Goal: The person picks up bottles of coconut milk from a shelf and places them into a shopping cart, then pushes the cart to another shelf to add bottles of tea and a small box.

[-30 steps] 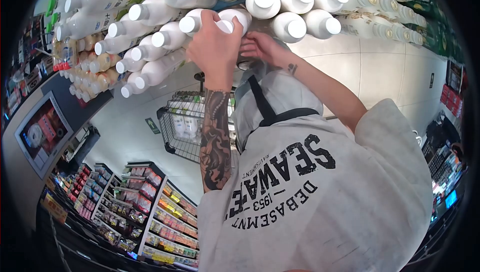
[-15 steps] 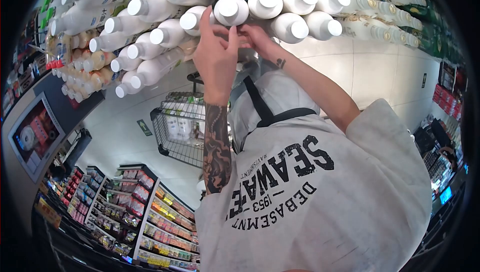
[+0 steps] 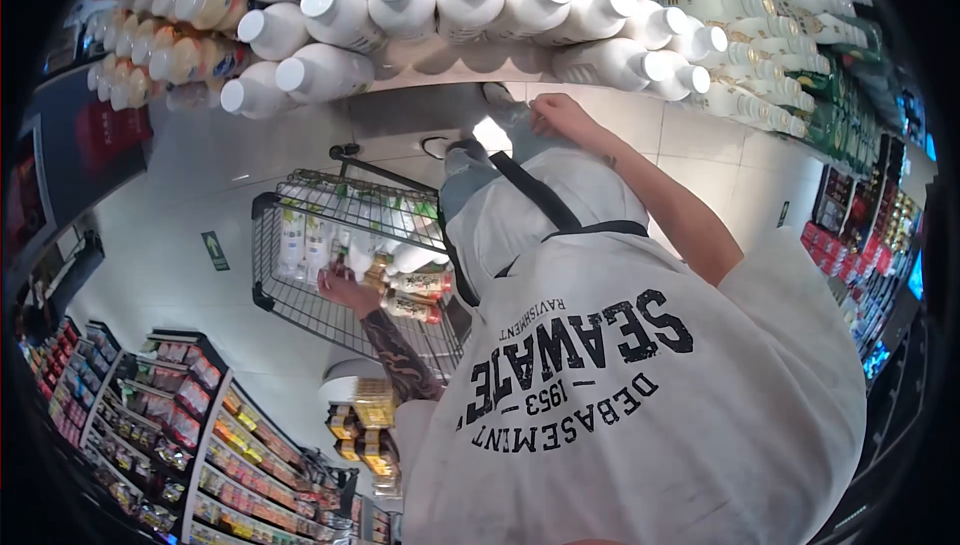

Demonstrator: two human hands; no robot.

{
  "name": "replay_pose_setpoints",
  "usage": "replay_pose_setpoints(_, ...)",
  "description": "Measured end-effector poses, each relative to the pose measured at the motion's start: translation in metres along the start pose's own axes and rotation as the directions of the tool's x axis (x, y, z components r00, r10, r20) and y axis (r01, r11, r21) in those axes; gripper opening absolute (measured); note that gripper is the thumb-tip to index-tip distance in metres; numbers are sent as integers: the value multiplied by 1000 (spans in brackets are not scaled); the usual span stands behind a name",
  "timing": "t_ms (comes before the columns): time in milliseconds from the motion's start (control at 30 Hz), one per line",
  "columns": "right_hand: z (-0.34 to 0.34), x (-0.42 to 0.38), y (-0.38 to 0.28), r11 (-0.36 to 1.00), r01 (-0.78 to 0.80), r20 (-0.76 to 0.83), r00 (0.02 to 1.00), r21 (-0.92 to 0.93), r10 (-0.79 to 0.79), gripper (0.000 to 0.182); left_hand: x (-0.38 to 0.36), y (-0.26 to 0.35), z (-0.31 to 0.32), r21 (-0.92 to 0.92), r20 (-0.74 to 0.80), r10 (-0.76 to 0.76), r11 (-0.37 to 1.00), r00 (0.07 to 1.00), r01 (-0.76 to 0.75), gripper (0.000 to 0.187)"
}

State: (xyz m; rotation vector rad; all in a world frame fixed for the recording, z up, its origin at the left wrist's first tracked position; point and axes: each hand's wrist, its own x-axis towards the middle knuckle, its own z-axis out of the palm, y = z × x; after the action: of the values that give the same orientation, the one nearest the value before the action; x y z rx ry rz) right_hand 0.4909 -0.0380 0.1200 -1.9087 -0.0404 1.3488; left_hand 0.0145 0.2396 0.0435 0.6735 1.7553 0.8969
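My left hand [image 3: 349, 291], on the tattooed arm, is down at the shopping cart [image 3: 262, 290], among its wires and the bottles lying inside. White bottles with green marks [image 3: 303, 245] are beside its fingers, and red-capped bottles [image 3: 418, 283] lie to its right. Whether the fingers grip anything is lost among the wires and shadow. My right hand [image 3: 558, 117] is low in front of me, against my light blue trousers [image 3: 518, 129]. Its fingers are curled, and what they hold, if anything, is hidden. Just beyond stand rows of white capped bottles [image 3: 470, 3], untouched by either hand.
Cream-coloured bottles [image 3: 195, 7] stand left of the white ones, pale bottles [image 3: 750, 55] and green goods [image 3: 835, 115] to the right. Stocked shelves [image 3: 160, 415] stand at lower left, near stacked yellow goods [image 3: 375, 420]. A green arrow sign [image 3: 214, 251] marks the floor.
Both hands have left the front row of white bottles. My left hand has swung down to the cart, my right hand back to my trousers. The view has shifted, showing more cart.
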Motion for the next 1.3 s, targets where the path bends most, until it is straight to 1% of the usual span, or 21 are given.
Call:
replay_pose_setpoints(100, -12, -14, 12, 931, 58, -91, 991, -360, -97, 38, 46, -68, -56, 141, -66, -156, 976, 986, 164, 29)
replay_pose_setpoints(200, -21, -22, 23, 890, 10, -120, 990, -456, -73, 37, 88, -158, -115, 323, 3, -408, 864, 913, 385, 25)
replay_pose_setpoints(233, -22, -23, 23, 891, -7, -123, 991, -454, -55, 35, 145, -242, -154, 267, 90, -461, 865, 883, 425, 34)
replay_pose_setpoints(267, -19, -27, 17, 892, -11, -128, 990, -451, -53, 35, 143, -255, -163, 334, 86, -493, 833, 866, 441, 35)
replay_pose_setpoints(333, -13, -37, 8, 902, -28, -148, 988, -431, -40, 34, 148, -281, -167, 443, 129, -473, 814, 872, 376, 37)
replay_pose_setpoints(400, -9, -39, 1, 886, -90, -177, 984, -455, 9, 33, 159, -310, -172, 638, 233, -386, 753, 893, 159, 39)
replay_pose_setpoints(467, 0, -40, -9, 854, -135, -190, 981, -502, 43, 34, 179, -337, -176, 838, 465, -221, 422, 857, -346, 43)
replay_pose_setpoints(533, 3, -38, -6, 780, -105, -176, 984, -617, -7, 36, 197, -373, -173, 717, 667, -227, -62, 710, -694, 47)
replay_pose_setpoints(567, 9, -41, -17, 754, -85, -163, 986, -652, -29, 36, 219, -384, -156, 564, 545, -299, -560, 783, -606, 45)
replay_pose_setpoints(667, 15, -43, -25, 689, -89, -176, 983, -720, -58, 38, 163, -352, -159, 435, 660, -283, -612, 696, -661, 43)
replay_pose_setpoints(700, 14, -42, -25, 669, -102, -191, 980, -736, -61, 38, 151, -344, -166, 332, 767, -156, -733, 623, -593, 34)
replay_pose_setpoints(733, 14, -42, -25, 683, -97, -193, 979, -724, -66, 38, 158, -351, -171, 600, 711, -140, -390, 689, -698, 35)
replay_pose_setpoints(767, 14, -42, -25, 695, -92, -193, 979, -713, -69, 38, 160, -359, -178, 721, 656, -115, -197, 746, -665, 35)
replay_pose_setpoints(800, 14, -43, -24, 708, -87, -192, 979, -700, -70, 38, 155, -352, -176, 839, 543, -90, 113, 835, -533, 35)
replay_pose_setpoints(833, 16, -43, -25, 711, -93, -189, 980, -697, -58, 38, 149, -344, -173, 834, 404, -97, 448, 910, -322, 36)
replay_pose_setpoints(867, 19, -43, -28, 714, -97, -185, 982, -693, -47, 38, 140, -333, -169, 759, 308, -100, 626, 946, -181, 37)
replay_pose_setpoints(900, 21, -44, -30, 719, -102, -180, 983, -688, -33, 38, 128, -321, -165, 715, 250, -97, 689, 963, -116, 39)
replay_pose_setpoints(1000, 27, -45, -35, 694, -90, -172, 984, -714, -49, 38, 88, -279, -150, 812, 266, -59, 551, 962, -191, 36)
replay_pose_setpoints(1033, 28, -45, -34, 689, -84, -172, 983, -720, -59, 38, 75, -271, -151, 797, 347, -16, 532, 938, -286, 35)
replay_pose_setpoints(1233, 26, -32, -30, 699, -30, -124, 989, -715, -84, 36, 17, -211, -135, 884, 311, -78, 390, 947, -258, 47)
replay_pose_setpoints(1300, 21, -24, -23, 720, 27, -85, 989, -693, -119, 35, 4, -199, -135, 886, 393, -105, 310, 913, -346, 45)
